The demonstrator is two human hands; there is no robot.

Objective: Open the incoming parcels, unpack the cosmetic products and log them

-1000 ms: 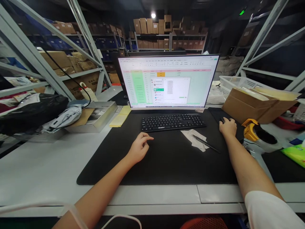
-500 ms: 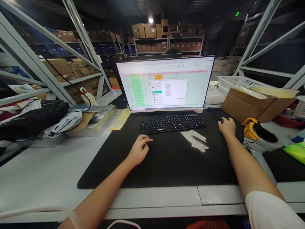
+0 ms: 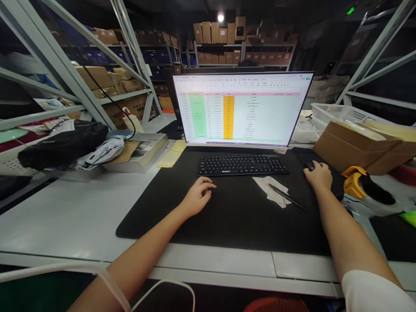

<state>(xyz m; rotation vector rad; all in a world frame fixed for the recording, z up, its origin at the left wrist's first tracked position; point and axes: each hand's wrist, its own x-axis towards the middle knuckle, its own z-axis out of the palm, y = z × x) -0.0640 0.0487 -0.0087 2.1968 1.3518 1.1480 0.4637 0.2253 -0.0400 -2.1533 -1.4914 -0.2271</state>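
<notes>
My left hand [image 3: 199, 196] rests on the black desk mat [image 3: 247, 225], fingers apart and holding nothing, just below the keyboard [image 3: 242, 165]. Over at the right, my right hand [image 3: 319, 177] is closed over a dark computer mouse [image 3: 310, 165], which it mostly covers. A monitor [image 3: 260, 117] behind the keyboard shows a spreadsheet with a green column and an orange one. Between my hands lies a crumpled white tissue [image 3: 276, 197] with a slim black pen [image 3: 287, 198] across it.
Yellow note sheets [image 3: 172, 154] and an open grey box [image 3: 143, 154] lie left of the mat. On the right are a tape dispenser [image 3: 355, 184], a cardboard box [image 3: 351, 145] and a white basket [image 3: 334, 112]. A white cable [image 3: 162, 284] loops near my left forearm.
The chat window over the spreadsheet has gone, and the full orange column now shows. My view has shifted, so the scene sits further right. Both hands keep their places.
</notes>
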